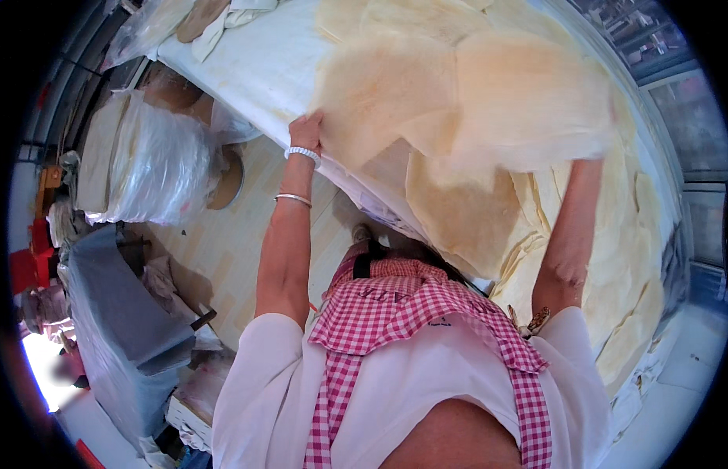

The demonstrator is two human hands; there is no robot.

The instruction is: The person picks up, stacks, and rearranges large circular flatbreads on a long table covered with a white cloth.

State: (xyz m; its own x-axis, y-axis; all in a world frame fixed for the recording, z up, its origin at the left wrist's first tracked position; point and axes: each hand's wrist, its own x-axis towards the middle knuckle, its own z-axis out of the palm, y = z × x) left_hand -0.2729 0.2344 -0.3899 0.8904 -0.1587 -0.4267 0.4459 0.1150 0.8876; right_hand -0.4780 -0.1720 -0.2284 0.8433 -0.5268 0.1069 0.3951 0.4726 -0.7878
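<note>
A thin, cream-tan sheet point(393, 88) of hide-like material is raised over the large table, its right part point(528, 99) blurred by motion. My left hand point(307, 130) pinches the sheet's left edge beside the table's border. It wears a coiled white band and a metal bangle on the wrist. On the right, my forearm reaches to the sheet's near right corner, where the sheet and blur hide my right hand; its grip cannot be made out. Beneath lie more overlapping pale sheets point(466, 217), some with folded edges.
White covering point(247, 64) shows on the table's left part. Left of me stand a plastic-wrapped stack point(164, 158) and a grey-covered piece point(123, 293) with a protruding bar. The pale wood-look floor point(235, 217) lies between. Windows point(692, 123) border the table's right side.
</note>
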